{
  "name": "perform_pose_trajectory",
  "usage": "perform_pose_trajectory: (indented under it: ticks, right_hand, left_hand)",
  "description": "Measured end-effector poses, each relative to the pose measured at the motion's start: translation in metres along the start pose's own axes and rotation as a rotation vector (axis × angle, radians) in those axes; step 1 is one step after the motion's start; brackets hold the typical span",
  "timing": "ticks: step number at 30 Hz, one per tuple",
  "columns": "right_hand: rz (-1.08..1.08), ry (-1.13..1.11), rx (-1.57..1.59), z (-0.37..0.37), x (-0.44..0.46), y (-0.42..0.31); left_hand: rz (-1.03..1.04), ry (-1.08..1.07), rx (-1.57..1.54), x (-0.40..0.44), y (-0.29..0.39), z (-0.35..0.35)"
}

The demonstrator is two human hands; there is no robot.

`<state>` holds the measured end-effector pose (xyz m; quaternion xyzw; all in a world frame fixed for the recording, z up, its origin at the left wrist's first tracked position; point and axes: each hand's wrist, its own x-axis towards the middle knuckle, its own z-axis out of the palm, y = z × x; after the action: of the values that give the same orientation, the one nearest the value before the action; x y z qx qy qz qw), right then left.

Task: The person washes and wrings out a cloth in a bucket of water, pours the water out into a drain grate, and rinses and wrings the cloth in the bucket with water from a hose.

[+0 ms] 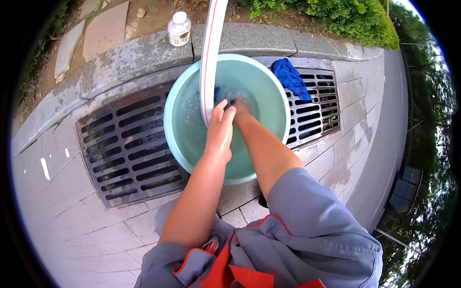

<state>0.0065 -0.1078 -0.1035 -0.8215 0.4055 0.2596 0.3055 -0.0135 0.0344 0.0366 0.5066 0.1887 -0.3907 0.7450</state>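
"Where is the basin?"

"The pale green basin (272, 120) sits over the drain grates (125, 156), with water in it that bubbles near the middle. Something dark blue (217, 94) shows in that water, just beside the hose."

"Which hose?"

"The white hose (210, 53) with red stripes. It comes in over the basin's far rim, and its lower part runs down close beside the left hand (219, 133)."

"What are that hand's fingers doing?"

"Two show, pointing away from the wearer and slightly apart. The others are hidden, so I can't tell whether they hold anything. The skin looks wet."

"And the right hand (240, 104)?"

"Reaching into the bubbling water, near the dark blue thing. Its fingers are blurred by the water; I can't tell if they're spread, closed or pinching something."

"Anything around the basin?"

"A crumpled blue cloth (291, 78) lies to its right, partly over the grate slots. A white-capped bottle (179, 31) stands upright on the stone kerb (132, 61), beyond the basin and to the left of the hose."
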Motion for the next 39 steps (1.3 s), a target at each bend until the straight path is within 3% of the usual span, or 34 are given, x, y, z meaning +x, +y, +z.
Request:
perform_pose_trajectory:
  ticks: [1, 3, 6, 7, 9, 10, 11, 13, 14, 15, 17, 18, 19, 21, 22, 24, 26, 27, 29, 30, 33, 34, 35, 36, 38, 39]
  right_hand:
    - [-0.003, 0.194, -0.003, 0.013, 0.031, 0.007]
    - [-0.272, 0.276, 0.066, -0.006, -0.001, -0.008]
    - [-0.823, 0.202, -0.085, -0.076, -0.098, -0.031]
    - [-1.034, 0.309, -0.137, -0.097, -0.129, -0.030]
    - [-1.182, 0.269, -0.177, -0.117, -0.186, -0.026]
    - [-1.265, 0.265, -0.166, -0.119, -0.213, -0.025]
    - [-1.247, 0.232, -0.059, -0.114, -0.239, -0.030]
    - [-1.159, 0.240, -0.128, -0.097, -0.260, -0.034]
    - [-1.145, 0.299, -0.121, -0.086, -0.244, -0.032]
    - [-1.134, 0.353, -0.113, -0.073, -0.218, -0.027]
    - [-0.849, 0.483, -0.025, -0.072, -0.168, -0.030]
    - [-0.590, 0.502, 0.184, -0.077, -0.138, -0.034]
    - [-0.375, 0.445, 0.118, -0.090, -0.121, -0.038]
    - [-0.552, 0.534, 0.118, -0.076, -0.147, -0.043]
    - [-0.673, 0.497, 0.096, -0.072, -0.174, -0.049]
    - [-0.911, 0.568, 0.011, -0.064, -0.208, -0.053]
    - [-1.030, 0.643, -0.138, -0.056, -0.211, -0.052]
    - [-0.818, 0.543, 0.001, -0.058, -0.187, -0.050]
    - [-0.420, 0.350, 0.036, -0.087, -0.134, -0.053]
    - [-0.354, 0.305, 0.087, -0.097, -0.134, -0.055]
    - [-0.612, 0.497, 0.063, -0.074, -0.182, -0.055]
    - [-0.917, 0.564, 0.032, -0.061, -0.207, -0.055]
    - [-0.857, 0.514, 0.029, -0.060, -0.202, -0.052]
    - [-0.794, 0.460, 0.027, -0.057, -0.190, -0.044]
    - [-0.594, 0.474, 0.129, -0.059, -0.142, -0.034]
    - [-0.325, 0.358, 0.197, -0.062, -0.103, -0.026]
  left_hand:
    - [-0.109, 0.023, -0.019, 0.003, 0.005, 0.000]
    - [-0.245, 0.044, -0.191, 0.021, -0.002, 0.002]
    - [-0.363, -0.006, -0.444, 0.028, 0.001, -0.003]
    - [-0.367, 0.054, -0.584, 0.032, 0.007, 0.001]
    - [-0.136, -0.342, -0.648, 0.049, -0.005, -0.009]
    - [-0.231, -0.224, -0.625, 0.031, 0.012, 0.004]
    - [-0.333, -0.098, -0.597, 0.009, 0.026, 0.016]
    - [-0.388, -0.196, -0.709, 0.019, 0.018, 0.018]
    - [-0.371, -0.428, -0.669, 0.038, -0.001, 0.001]
    - [-0.380, -0.376, -0.639, 0.046, -0.015, -0.006]
    - [-0.321, -0.276, -0.688, 0.039, -0.009, 0.009]
    - [-0.292, -0.228, -0.712, 0.035, -0.007, 0.015]
    - [-0.317, -0.095, -0.595, 0.037, -0.009, 0.019]
    - [-0.342, -0.174, -0.759, 0.032, -0.002, 0.017]
    - [-0.147, -0.457, -0.757, 0.062, -0.039, -0.006]
    - [-0.174, -0.549, -0.763, 0.051, -0.036, -0.016]
    - [-0.004, -0.310, -0.651, 0.035, -0.036, -0.003]
    - [0.066, -0.185, -0.577, 0.028, -0.035, 0.004]
    - [-0.194, -0.047, -0.630, 0.016, 0.013, 0.029]
    - [-0.194, -0.054, -0.590, 0.024, 0.008, 0.025]
    - [-0.219, -0.170, -0.617, 0.030, 0.007, 0.009]
    - [-0.305, -0.386, -0.620, 0.048, -0.004, -0.015]
    - [-0.381, -0.608, -0.594, 0.067, -0.016, -0.039]
    - [-0.253, -0.519, -0.638, 0.088, -0.051, -0.040]
    - [-0.139, 0.075, -0.464, 0.059, -0.019, -0.001]
    - [-0.094, 0.095, -0.301, 0.049, -0.011, 0.003]
